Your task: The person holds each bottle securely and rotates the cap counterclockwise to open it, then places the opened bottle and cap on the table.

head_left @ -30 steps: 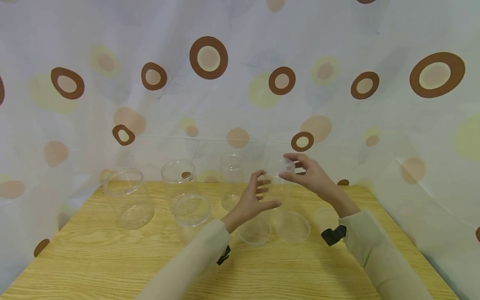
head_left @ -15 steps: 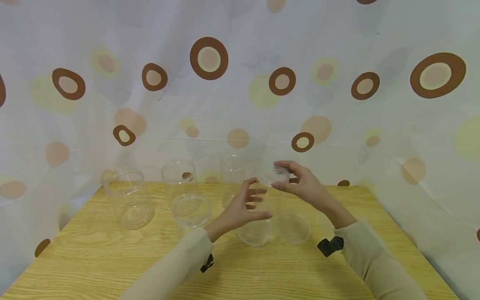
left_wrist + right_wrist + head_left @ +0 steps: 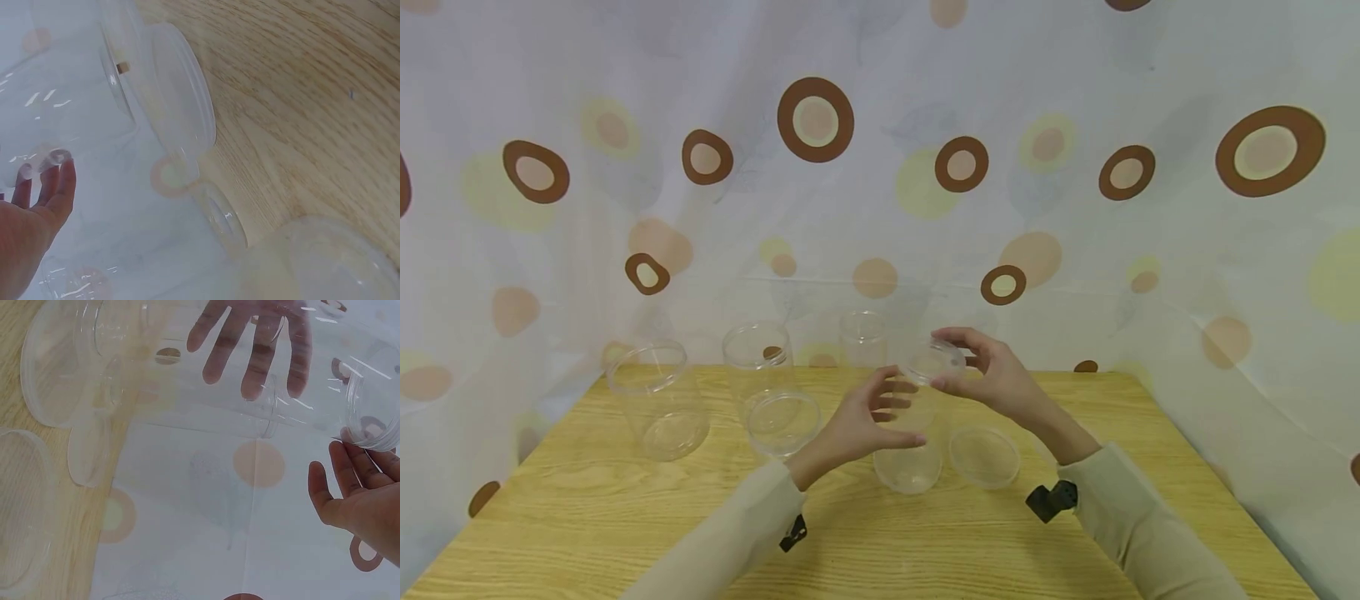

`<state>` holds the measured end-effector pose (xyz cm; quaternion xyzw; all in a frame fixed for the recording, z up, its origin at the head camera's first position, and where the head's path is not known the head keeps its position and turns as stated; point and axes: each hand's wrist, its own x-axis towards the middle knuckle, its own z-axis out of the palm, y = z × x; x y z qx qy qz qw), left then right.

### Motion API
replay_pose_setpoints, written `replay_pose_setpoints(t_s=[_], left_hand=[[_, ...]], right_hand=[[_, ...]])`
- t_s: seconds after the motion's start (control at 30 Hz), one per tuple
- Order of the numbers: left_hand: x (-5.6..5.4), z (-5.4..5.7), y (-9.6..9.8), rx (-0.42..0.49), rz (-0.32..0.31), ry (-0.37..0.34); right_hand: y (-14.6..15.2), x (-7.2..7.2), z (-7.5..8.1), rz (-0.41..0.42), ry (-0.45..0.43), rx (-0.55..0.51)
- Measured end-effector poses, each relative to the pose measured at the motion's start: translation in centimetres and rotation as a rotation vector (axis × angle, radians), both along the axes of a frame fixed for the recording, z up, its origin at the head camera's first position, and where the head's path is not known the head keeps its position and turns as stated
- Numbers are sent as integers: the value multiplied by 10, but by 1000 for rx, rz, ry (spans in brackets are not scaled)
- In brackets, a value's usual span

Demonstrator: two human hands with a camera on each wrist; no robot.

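A tall clear plastic jar (image 3: 917,417) is held between both hands, leaning slightly. My left hand (image 3: 853,425) holds its side, thumb in front and fingers behind; in the right wrist view, those fingers show through the clear wall. With thumb and fingers, my right hand (image 3: 992,375) grips the rim at the top. The left wrist view has fingertips against the jar wall (image 3: 56,94). Below the jar, a round clear lid (image 3: 907,475) overlaps its base in the head view. Another lid (image 3: 985,457) lies flat to the right.
Several clear jars stand to the left: a wide one (image 3: 658,400), one at the back (image 3: 758,371), a shorter one (image 3: 784,421) partly behind my left arm, and a narrow one (image 3: 862,346). A patterned curtain (image 3: 880,208) hangs behind the wooden table (image 3: 880,542).
Both hands have moved left and slightly down together, carrying the jar away from above the right lid. The standing jars and lids have stayed in place.
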<state>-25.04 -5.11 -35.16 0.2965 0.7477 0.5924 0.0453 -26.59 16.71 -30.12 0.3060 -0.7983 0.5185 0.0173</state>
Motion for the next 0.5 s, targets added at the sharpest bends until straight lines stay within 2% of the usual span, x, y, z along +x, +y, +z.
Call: replay_pose_setpoints(t_s=[0.17,0.33,0.5], left_hand=[[3,4,-4,-9,-8,-8],[2,3,-7,-31,-20,-14],[2,2,-9,-13,-32,-7]], right_hand=[[-2,0,-1,21,32,0],[-2,-1,-2,43,38,3],[-2,-3,-3,81,54,0]])
